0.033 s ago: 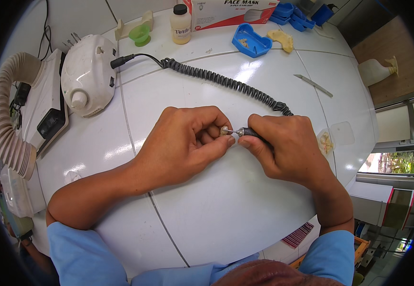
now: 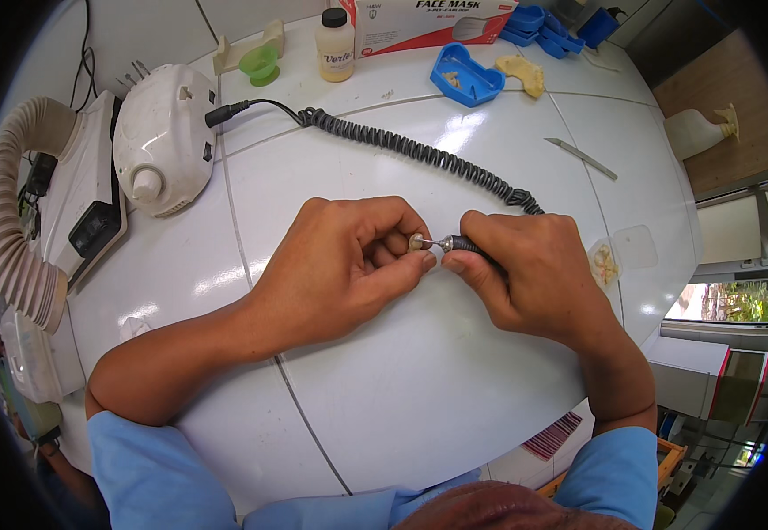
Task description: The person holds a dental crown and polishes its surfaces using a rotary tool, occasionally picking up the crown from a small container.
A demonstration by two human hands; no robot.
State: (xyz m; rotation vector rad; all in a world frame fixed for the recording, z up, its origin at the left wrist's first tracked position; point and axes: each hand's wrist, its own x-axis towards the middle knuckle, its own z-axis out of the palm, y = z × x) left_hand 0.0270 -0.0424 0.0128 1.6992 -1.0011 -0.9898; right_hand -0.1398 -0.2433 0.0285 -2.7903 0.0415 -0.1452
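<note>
The white box with a knob (image 2: 165, 146) is a good place to start looking. A small pale piece (image 2: 416, 242) is to the right of the white box and closer to the person. The left hand (image 2: 344, 269) has it pinched by the thumb and finger, and the other fingers are curled in. The right hand (image 2: 534, 274) is farther to the right of the white box. Its thumb and fingers are clamped around a dark tool (image 2: 460, 246) with a thin metal tip (image 2: 434, 243). The tip points at the piece and comes right up to it, but I cannot tell if they touch.

A curly black cord (image 2: 410, 148) runs from a plug at the right side of the white box to behind the right hand.

I think the work is in the middle. The piece is picked up, the tool is in hand, and the two are lined up. The piece is too small to see how much of it is done. It is not put down yet, and neither is the tool, so some work seems left.
</note>
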